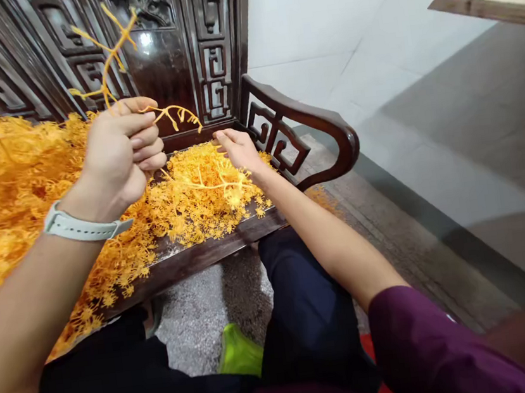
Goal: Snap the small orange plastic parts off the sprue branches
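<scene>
My left hand (125,146), a pale band round its wrist, is closed on a branched yellow plastic flower stem (108,69). Bare forked twigs rise above the fist, and a thinner twig (175,110) sticks out to the right of the fingers. My right hand (240,151) reaches over a small heap of yellow plastic flower pieces (205,197), its thumb and fingertips pinched together. Whatever sits in that pinch is too small to make out. A larger mass of the same yellow plastic sprays (16,182) lies to the left, partly behind my left forearm.
The heaps lie on a dark carved wooden bench (193,259) with a latticed back (157,63) and a curved armrest (325,128) at right. A white tiled wall (318,24) stands beyond. Below, a bright green object (238,352) shows between my legs.
</scene>
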The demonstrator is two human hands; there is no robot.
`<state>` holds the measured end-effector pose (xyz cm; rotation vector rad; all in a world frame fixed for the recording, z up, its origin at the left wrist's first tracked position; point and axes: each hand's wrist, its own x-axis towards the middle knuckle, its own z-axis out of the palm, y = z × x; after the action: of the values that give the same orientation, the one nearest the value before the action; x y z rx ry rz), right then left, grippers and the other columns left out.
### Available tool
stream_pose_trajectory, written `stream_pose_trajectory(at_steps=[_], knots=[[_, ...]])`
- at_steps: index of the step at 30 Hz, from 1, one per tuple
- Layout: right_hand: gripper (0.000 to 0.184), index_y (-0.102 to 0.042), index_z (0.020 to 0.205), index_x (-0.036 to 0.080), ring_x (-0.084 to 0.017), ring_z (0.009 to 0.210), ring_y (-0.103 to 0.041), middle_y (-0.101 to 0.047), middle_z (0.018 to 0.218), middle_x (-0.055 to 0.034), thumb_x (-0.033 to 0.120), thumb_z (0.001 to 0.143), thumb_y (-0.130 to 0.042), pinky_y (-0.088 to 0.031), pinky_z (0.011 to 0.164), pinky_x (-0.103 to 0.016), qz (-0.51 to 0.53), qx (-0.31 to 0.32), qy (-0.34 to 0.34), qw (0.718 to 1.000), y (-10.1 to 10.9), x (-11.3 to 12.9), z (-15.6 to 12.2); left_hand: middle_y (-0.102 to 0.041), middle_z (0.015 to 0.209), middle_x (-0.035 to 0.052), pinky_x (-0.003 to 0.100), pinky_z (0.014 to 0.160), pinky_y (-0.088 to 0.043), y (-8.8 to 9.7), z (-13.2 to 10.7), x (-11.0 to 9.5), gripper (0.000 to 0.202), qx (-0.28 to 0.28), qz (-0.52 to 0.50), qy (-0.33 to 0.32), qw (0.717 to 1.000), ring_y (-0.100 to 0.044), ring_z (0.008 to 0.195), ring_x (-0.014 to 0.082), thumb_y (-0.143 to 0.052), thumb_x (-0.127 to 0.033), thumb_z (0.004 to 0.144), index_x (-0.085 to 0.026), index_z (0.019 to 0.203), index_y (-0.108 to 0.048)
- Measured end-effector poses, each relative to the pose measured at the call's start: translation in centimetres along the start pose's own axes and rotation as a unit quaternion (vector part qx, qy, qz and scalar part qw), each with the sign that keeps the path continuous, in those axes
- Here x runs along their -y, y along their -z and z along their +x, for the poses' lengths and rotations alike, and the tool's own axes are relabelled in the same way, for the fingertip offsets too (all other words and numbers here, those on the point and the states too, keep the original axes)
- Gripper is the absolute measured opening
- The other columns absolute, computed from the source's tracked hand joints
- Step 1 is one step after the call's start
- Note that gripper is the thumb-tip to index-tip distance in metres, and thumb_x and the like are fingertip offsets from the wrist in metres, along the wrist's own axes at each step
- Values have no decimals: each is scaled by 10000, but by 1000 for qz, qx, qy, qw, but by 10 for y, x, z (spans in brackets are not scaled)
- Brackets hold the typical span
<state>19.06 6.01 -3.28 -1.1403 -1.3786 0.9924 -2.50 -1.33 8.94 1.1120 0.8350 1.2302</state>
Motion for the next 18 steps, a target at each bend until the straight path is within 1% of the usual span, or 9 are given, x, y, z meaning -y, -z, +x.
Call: stream_pose_trajectory(at_steps=[2,4,5,7,10,11,13,15,18], knots=[[340,-734,976,177,-182,879,-700,-772,1002,-89,517,968,-710,-586,866,-358,63,101,-25,993,-4,10,-12,-227,480,-104,245,461,-63,3,2,0,223,-5,-11,-7,1000,-36,491,105,-698,-45,782,-220,865,-589],[375,-733,960,186,-176,829,-699,-785,983,-90,559,928,-737,-602,821,-342,129,206,-53,969,-9,21,-24,-223,479,-105,259,467,-52,6,4,1,235,-13,-18,-12,1000,-41,486,104,-712,-55,754,-226,854,-586],[384,-729,948,188,-176,832,-704,-791,981,-92,572,922,-734,-608,818,-333,156,244,-69,955,-12,26,-30,-224,476,-105,268,470,-45,7,5,3,237,-16,-16,-14,1000,-45,481,102,-717,-63,744,-228,850,-585],[407,-711,908,188,-181,836,-717,-790,938,-92,595,913,-731,-617,806,-317,193,301,-110,927,-19,34,-38,-224,473,-105,283,478,-38,10,8,7,243,-13,-2,-18,1000,-61,465,97,-732,-87,732,-238,842,-576],[419,-674,846,184,-174,774,-718,-750,826,-60,565,837,-848,-625,777,-311,218,373,-141,891,-28,38,-45,-217,486,-99,306,486,-42,12,12,16,268,4,19,-21,1000,-100,446,101,-770,-143,750,-268,852,-555],[425,-665,829,182,-168,757,-716,-727,793,-44,539,804,-893,-624,769,-308,219,386,-143,885,-31,39,-47,-215,494,-96,314,490,-44,13,13,19,279,7,23,-22,999,-115,447,104,-782,-161,760,-277,865,-551],[421,-657,808,176,-157,762,-716,-685,757,-16,477,766,-948,-603,745,-284,216,388,-136,886,-36,40,-50,-209,514,-92,323,502,-48,14,14,22,297,6,31,-24,999,-133,460,105,-798,-177,786,-281,903,-546],[391,-665,816,171,-139,772,-700,-666,762,-2,418,767,-964,-567,720,-260,207,371,-122,897,-40,42,-53,-194,532,-95,318,511,-48,15,14,23,298,-6,34,-31,999,-119,478,96,-790,-163,819,-267,931,-535],[341,-648,826,179,-96,675,-596,-645,764,17,357,816,-938,-522,669,-259,198,315,-107,922,-41,43,-52,-186,539,-100,306,509,-48,15,12,18,278,-16,32,-24,999,-97,486,85,-771,-144,841,-250,934,-531]])
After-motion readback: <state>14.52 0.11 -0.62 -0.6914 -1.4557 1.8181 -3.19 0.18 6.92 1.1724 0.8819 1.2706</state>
